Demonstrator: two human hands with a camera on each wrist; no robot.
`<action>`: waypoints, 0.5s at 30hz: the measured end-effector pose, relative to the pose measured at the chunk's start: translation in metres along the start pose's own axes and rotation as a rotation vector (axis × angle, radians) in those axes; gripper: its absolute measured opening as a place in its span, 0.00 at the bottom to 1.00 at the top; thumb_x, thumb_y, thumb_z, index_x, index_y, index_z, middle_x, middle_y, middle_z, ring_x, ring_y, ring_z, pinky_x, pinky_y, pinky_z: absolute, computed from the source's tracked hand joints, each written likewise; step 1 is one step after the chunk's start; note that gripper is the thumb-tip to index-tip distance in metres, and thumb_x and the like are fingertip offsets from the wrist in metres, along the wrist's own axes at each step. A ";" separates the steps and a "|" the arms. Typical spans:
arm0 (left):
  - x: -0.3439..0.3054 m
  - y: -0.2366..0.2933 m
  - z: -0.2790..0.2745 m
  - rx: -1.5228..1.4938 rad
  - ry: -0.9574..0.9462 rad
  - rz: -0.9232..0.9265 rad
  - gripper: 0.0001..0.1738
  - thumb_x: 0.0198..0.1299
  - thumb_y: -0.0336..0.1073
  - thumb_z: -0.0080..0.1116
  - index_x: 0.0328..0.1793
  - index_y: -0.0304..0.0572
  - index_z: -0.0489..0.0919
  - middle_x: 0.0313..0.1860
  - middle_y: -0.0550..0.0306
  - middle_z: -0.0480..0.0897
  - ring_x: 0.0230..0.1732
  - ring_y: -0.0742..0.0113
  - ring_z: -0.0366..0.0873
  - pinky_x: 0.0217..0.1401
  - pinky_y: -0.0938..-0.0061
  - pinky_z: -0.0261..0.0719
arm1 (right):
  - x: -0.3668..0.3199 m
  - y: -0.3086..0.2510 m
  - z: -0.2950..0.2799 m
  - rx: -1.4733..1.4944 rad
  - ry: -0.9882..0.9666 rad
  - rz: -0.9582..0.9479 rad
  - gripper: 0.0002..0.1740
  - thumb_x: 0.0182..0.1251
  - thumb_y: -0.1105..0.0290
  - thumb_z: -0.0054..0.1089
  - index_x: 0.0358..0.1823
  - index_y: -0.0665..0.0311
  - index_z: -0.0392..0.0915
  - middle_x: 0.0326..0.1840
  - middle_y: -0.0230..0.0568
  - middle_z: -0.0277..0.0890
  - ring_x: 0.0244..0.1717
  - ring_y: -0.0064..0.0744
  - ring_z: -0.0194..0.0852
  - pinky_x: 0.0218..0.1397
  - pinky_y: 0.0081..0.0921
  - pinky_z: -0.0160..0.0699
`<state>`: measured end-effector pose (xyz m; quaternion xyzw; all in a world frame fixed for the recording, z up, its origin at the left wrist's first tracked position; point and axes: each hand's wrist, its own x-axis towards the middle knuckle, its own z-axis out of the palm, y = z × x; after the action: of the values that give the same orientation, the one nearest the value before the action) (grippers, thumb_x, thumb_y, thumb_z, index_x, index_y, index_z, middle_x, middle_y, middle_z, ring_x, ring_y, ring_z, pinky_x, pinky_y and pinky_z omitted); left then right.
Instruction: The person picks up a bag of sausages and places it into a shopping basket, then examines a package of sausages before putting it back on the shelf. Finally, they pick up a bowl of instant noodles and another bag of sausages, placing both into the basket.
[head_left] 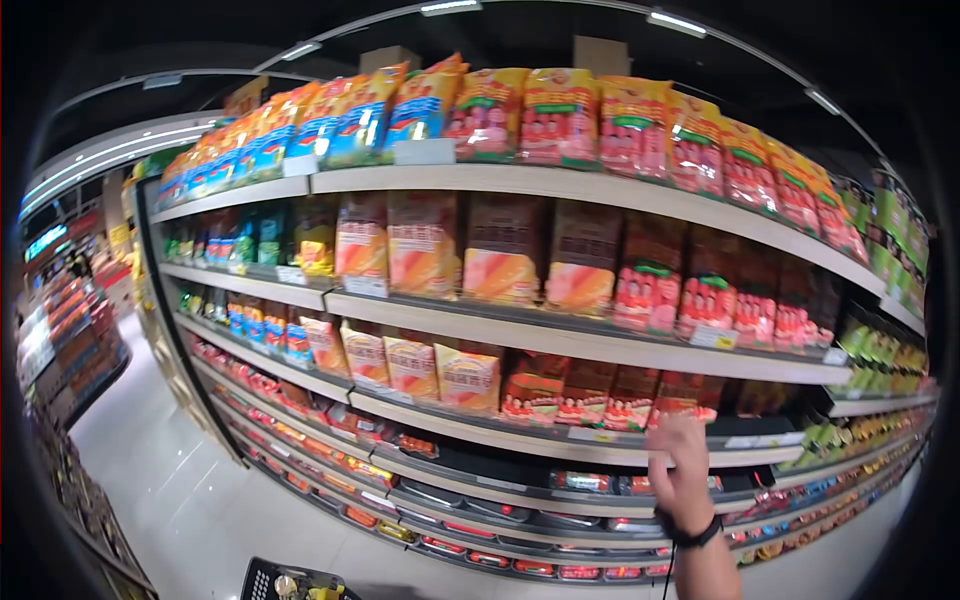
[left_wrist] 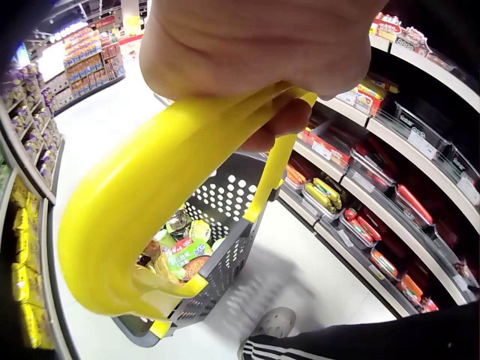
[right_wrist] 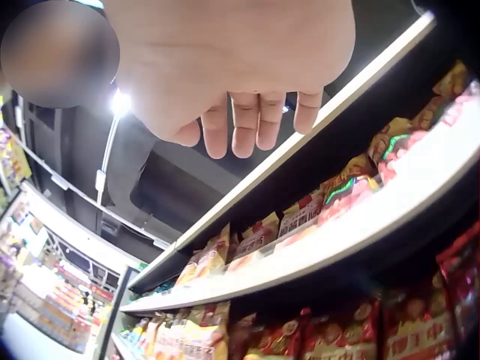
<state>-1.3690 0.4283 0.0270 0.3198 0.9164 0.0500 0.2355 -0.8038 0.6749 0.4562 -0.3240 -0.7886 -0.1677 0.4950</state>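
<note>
My left hand [left_wrist: 255, 49] grips the yellow handle [left_wrist: 127, 202] of a dark grey shopping basket [left_wrist: 238, 251], fingers curled round it. Inside lie several packaged goods, among them a green and red packet [left_wrist: 189, 253]. In the head view only part of the basket [head_left: 262, 578] shows at the bottom edge, and the left hand is out of sight. The right hand [head_left: 682, 472], a black band on its wrist, is raised in front of the shelves with nothing in it. Its fingers [right_wrist: 244, 127] are loosely extended, and it overlaps red packets [head_left: 608, 398] in the head view.
Long shelves of bagged snacks curve across the front, blue and yellow bags [head_left: 425, 100] and pink ones [head_left: 560, 115] on top. Trays of packed sausages [left_wrist: 322, 193] line the lower tiers. To the left, a pale floor aisle [head_left: 150, 430] leads past another display [head_left: 75, 335].
</note>
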 end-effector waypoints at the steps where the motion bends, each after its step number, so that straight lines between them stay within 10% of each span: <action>1: 0.003 0.000 0.008 0.017 0.032 0.074 0.45 0.64 0.71 0.41 0.61 0.31 0.76 0.55 0.31 0.80 0.56 0.41 0.79 0.59 0.54 0.75 | -0.023 -0.001 0.007 0.051 -0.037 0.046 0.09 0.50 0.79 0.59 0.35 0.63 0.79 0.45 0.44 0.77 0.53 0.51 0.73 0.57 0.44 0.69; 4: -0.021 0.017 -0.006 0.030 -0.073 0.026 0.52 0.58 0.79 0.40 0.56 0.29 0.80 0.50 0.29 0.81 0.55 0.37 0.79 0.58 0.52 0.75 | -0.089 -0.008 0.031 0.221 -0.080 0.265 0.06 0.53 0.80 0.58 0.32 0.64 0.79 0.37 0.44 0.78 0.47 0.49 0.76 0.54 0.41 0.72; 7: -0.002 -0.002 0.034 -0.052 0.051 0.071 0.33 0.56 0.61 0.54 0.43 0.35 0.86 0.39 0.41 0.86 0.42 0.47 0.85 0.48 0.58 0.81 | -0.158 -0.010 0.033 0.236 -0.120 0.475 0.03 0.58 0.81 0.53 0.29 0.66 0.73 0.31 0.42 0.75 0.38 0.38 0.77 0.45 0.30 0.73; 11: -0.014 0.007 0.013 -0.082 -0.020 0.047 0.40 0.56 0.70 0.48 0.45 0.36 0.85 0.42 0.36 0.85 0.49 0.43 0.83 0.54 0.57 0.79 | -0.181 -0.038 -0.012 0.315 -0.394 0.927 0.09 0.71 0.71 0.56 0.43 0.71 0.79 0.43 0.47 0.78 0.47 0.39 0.73 0.57 0.32 0.71; 15: -0.022 0.017 -0.009 -0.171 -0.043 0.023 0.37 0.56 0.66 0.51 0.47 0.37 0.85 0.44 0.38 0.85 0.48 0.44 0.83 0.52 0.56 0.79 | -0.206 -0.033 -0.012 0.193 -0.471 0.853 0.06 0.71 0.73 0.55 0.42 0.68 0.76 0.41 0.38 0.76 0.44 0.30 0.71 0.48 0.26 0.72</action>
<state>-1.3487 0.4288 0.0482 0.3101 0.8997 0.1239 0.2812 -0.7563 0.5721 0.2807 -0.5995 -0.6881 0.2012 0.3559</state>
